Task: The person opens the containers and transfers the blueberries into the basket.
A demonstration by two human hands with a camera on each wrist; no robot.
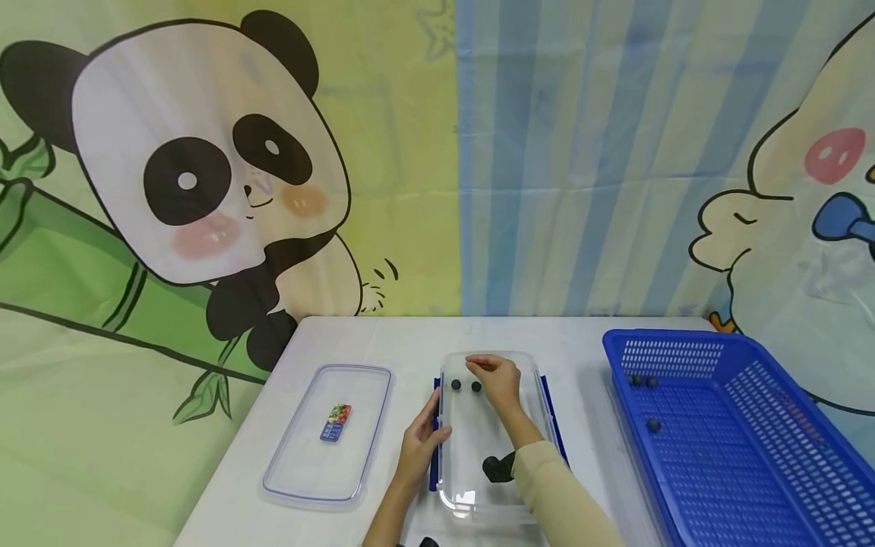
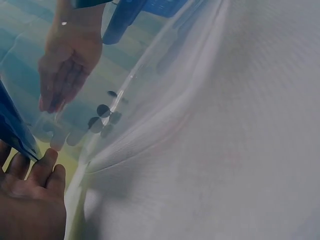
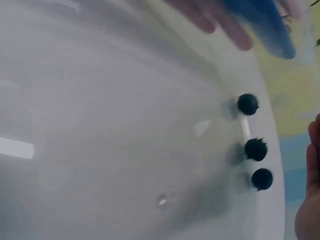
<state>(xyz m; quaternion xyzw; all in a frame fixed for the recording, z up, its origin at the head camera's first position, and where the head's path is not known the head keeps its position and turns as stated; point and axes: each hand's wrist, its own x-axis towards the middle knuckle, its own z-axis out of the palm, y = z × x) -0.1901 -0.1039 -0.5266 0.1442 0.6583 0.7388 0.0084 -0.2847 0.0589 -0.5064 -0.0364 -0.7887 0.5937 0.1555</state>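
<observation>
A clear plastic box (image 1: 488, 486) with blue side latches stands on the table. My left hand (image 1: 417, 448) rests along its left side, thumb at the rim and fingers extended by the blue latch (image 2: 15, 120). Over the far end of the box is my right hand (image 1: 497, 380), its fingers together and pointing left, with nothing visible in them. Three blueberries lie in a row along the far wall: one blueberry (image 3: 248, 104), a middle blueberry (image 3: 256, 149) and a third blueberry (image 3: 262, 179). In the head view, the right hand hides the third.
A clear lid (image 1: 294, 463) with a blue rim and a colourful label (image 1: 336, 423) lies left of the box. To the right stands a blue perforated basket (image 1: 724, 471) with several blueberries (image 1: 654, 425) near its left side. A printed curtain (image 1: 547, 152) hangs behind the table.
</observation>
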